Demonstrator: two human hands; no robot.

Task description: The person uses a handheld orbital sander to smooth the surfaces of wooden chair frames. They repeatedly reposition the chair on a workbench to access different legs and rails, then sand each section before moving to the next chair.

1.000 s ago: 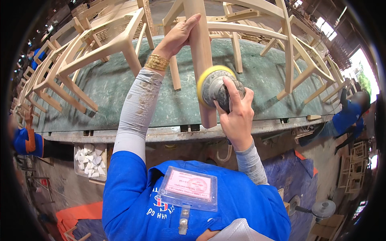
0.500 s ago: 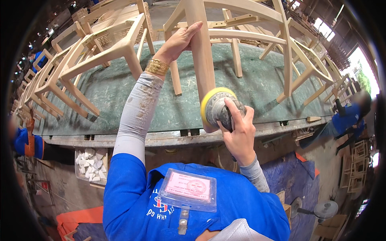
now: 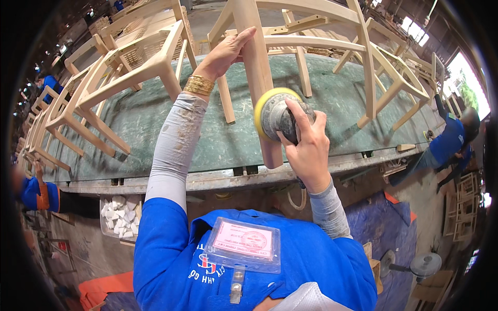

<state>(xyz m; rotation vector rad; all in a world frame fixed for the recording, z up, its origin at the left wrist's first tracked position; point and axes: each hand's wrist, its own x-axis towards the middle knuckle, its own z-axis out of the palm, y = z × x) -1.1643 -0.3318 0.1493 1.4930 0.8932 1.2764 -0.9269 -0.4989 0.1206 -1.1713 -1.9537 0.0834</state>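
Observation:
A pale wooden chair frame stands on the green tabletop, one leg pointing toward me. My left hand is wrapped round that leg's upper part, thumb along its face and the other fingers partly hidden behind. My right hand grips a round orbital sander with a dark, dusty body and a yellow pad. The pad's edge lies against the right side of the leg, above its near end. Gold bangles circle my left wrist, above a dusty grey sleeve.
Other wooden chairs line the green table at left and right. Below its front edge sits a bin of white scraps. A fan stands low right. Co-workers in blue are at far left and right.
My right hand and the sander have moved up along the leg, away from its near end. My left hand keeps its hold, shifted slightly left. The co-worker at right has raised an arm.

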